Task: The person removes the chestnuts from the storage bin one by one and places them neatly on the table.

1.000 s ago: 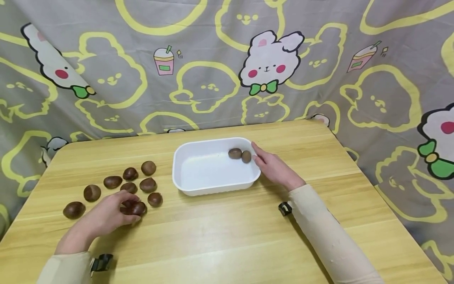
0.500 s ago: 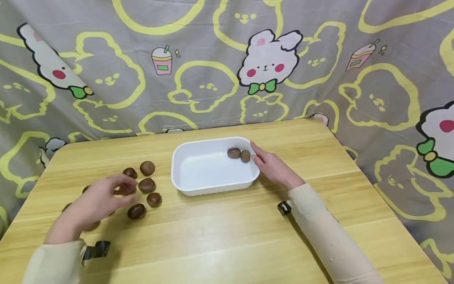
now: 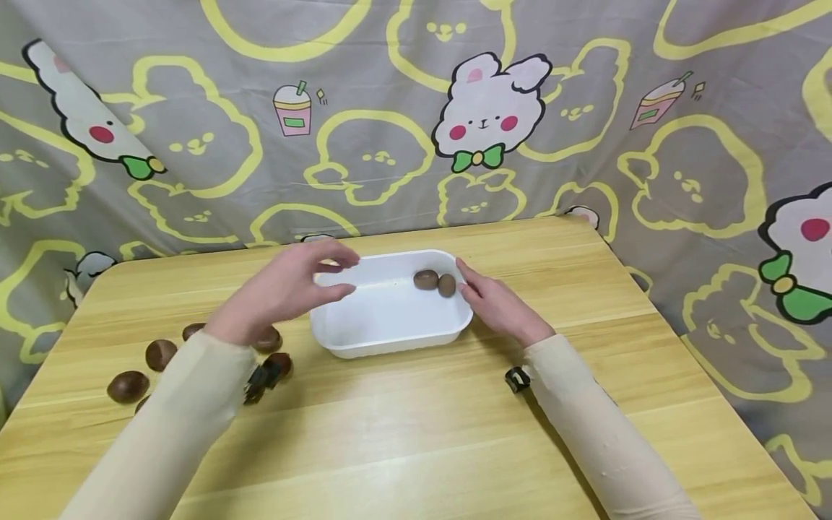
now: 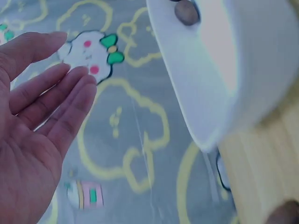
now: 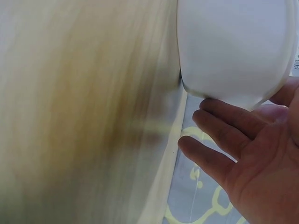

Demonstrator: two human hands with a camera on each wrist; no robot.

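My left hand (image 3: 286, 285) is raised at the left end of a white plastic tray (image 3: 390, 345), thumb and fingers spread apart. In the left wrist view its palm (image 4: 25, 158) faces the camera and holds nothing. At the tray's right end, my right hand (image 3: 500, 307) holds the rim, thumb at the edge. The right wrist view shows some of its fingers (image 5: 224, 123) along the outer wall. Two brown chestnuts (image 3: 425, 279) lie in the tray's far right corner. Several more chestnuts (image 3: 128, 387) are on the table at left, partly hidden by my left arm.
All this is on a light wooden table (image 3: 416, 440). A grey cartoon-print curtain (image 3: 377, 65) hangs behind its back edge and along the sides. Black bands are on both wrists, the right one (image 3: 518, 379) beside the cuff.
My left hand has moved from among the chestnuts rightward and away from me, to the tray's left end. The right hand, the tray and its two chestnuts have stayed put.
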